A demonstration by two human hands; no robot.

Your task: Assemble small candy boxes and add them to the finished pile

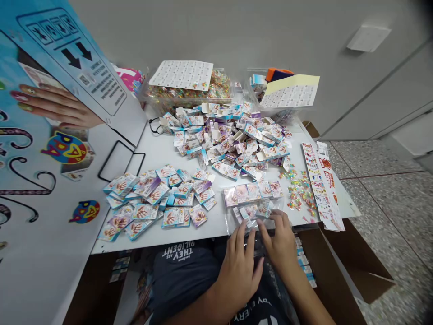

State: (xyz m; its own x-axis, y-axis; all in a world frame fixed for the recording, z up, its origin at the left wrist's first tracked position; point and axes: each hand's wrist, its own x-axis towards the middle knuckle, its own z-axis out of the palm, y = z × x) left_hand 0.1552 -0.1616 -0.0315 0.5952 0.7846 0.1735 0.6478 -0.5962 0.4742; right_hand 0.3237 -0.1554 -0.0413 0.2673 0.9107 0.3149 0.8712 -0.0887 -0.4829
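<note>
At the front edge of the white table lies a clear plastic bag (233,221) with a row of small printed boxes (253,191) and several loose ones below the row. My left hand (240,266) is over the bag's lower edge, fingers spread and palm down. To its right, my right hand (279,239) has its fingers apart, the tips at the bag near a small box (264,209). Neither hand is closed round anything. Flat closed boxes (174,216) are piled to the left. Behind the bag is a large heap of boxes (233,135), several with open ends.
Clear tubs (189,101) hold colourful small pieces at the back. Small coloured packets (299,192) and sticker strips (320,185) lie at the right. A tall printed display (111,135) stands left. Open cardboard boxes (352,257) sit below the table, and a black wire stand (122,158) rests on it.
</note>
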